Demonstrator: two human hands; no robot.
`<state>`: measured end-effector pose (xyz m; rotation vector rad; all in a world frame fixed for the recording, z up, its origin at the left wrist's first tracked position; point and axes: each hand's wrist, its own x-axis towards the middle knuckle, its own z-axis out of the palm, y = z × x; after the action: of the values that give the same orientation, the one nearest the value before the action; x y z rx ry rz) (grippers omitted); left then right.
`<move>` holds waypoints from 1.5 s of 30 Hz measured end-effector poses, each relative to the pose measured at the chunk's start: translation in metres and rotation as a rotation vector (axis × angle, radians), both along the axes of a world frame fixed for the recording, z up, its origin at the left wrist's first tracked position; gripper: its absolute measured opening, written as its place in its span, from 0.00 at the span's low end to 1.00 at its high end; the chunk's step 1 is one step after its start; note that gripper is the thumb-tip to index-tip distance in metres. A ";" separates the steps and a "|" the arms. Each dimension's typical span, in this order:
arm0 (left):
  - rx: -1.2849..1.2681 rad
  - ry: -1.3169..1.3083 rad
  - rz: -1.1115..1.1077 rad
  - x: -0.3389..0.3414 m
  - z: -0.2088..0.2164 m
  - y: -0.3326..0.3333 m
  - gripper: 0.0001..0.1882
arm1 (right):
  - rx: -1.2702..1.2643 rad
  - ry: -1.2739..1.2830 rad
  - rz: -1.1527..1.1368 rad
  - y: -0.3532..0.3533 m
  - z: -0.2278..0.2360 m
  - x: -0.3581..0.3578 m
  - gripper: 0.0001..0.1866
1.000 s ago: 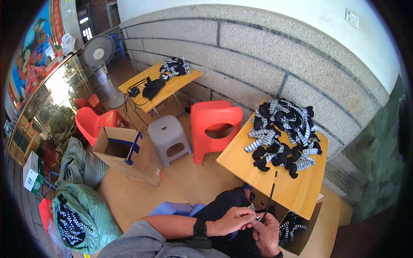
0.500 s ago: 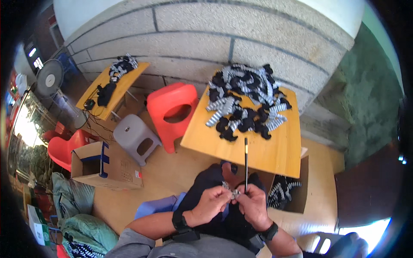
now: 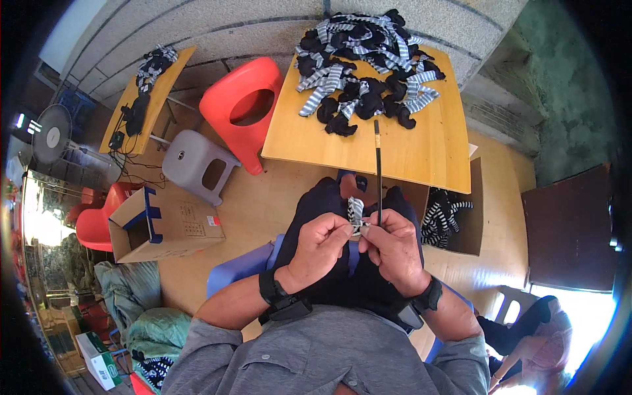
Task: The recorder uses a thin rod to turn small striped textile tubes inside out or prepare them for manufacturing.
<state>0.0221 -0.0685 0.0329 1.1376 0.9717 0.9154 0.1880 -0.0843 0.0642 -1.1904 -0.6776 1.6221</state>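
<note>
The left grip (image 3: 320,247) and right grip (image 3: 397,250) are pinched closed at the near end of a striped cloth (image 3: 355,209), which lies between and just beyond the fingertips. The right also clasps a slim black rod (image 3: 378,168).

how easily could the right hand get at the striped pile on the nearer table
Probably yes, with a forward stretch: nothing seems to block the right hand from the striped pile on the nearer table, though that hand holds a black rod.
</note>
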 end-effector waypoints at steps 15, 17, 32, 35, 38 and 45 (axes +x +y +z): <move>-0.156 -0.072 -0.046 -0.003 0.024 0.005 0.08 | -0.174 0.642 0.101 0.002 -0.003 0.006 0.06; -0.128 -0.060 -0.063 -0.002 0.025 0.002 0.09 | -0.161 0.638 0.094 0.003 -0.003 0.008 0.05; 0.395 0.169 -0.132 -0.004 0.033 0.012 0.13 | 0.044 -0.013 0.246 0.008 0.023 0.019 0.05; 0.591 0.304 -0.184 -0.006 0.038 0.011 0.14 | 0.063 -0.101 0.324 0.009 0.027 0.020 0.04; 0.603 0.352 -0.176 -0.006 0.034 0.012 0.12 | 0.044 -0.099 0.338 0.009 0.023 0.020 0.04; 0.181 0.076 -0.101 -0.009 0.014 0.013 0.10 | 0.177 -0.230 0.133 0.002 0.013 0.002 0.07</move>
<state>0.0130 -0.0553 0.0467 1.3710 0.8975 0.8975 0.1899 -0.0822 0.0774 -1.2333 -1.0445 1.5099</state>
